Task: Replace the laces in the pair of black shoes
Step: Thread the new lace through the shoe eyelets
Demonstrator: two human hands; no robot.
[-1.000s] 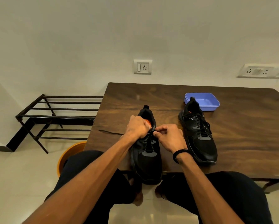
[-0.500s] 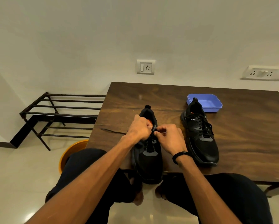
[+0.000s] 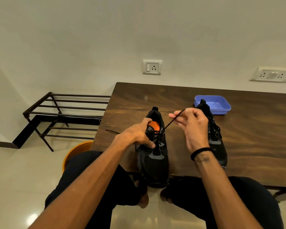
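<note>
- The black lace (image 3: 170,123) runs tight from the eyelets of the near shoe (image 3: 154,156) up to the right hand (image 3: 192,128), which pinches its end between curled fingers, raised above the table (image 3: 254,138).
- The near shoe stands at the table's front edge, its toe over the edge toward the person, with orange lining inside its opening.
- The left hand (image 3: 139,134) grips this shoe at the collar and side, fingers curled round the upper, thumb on the tongue area.
- A loose end of lace (image 3: 112,131) lies on the table just left of the left hand.
- The second shoe (image 3: 216,138), already laced, stands behind the right hand, partly hidden by it.
- A blue tray (image 3: 220,103) sits beyond the right hand, touching or just behind the second shoe's heel.
- Left of the left hand, on the floor: a dark metal rack (image 3: 59,116) and an orange tub (image 3: 76,151).
</note>
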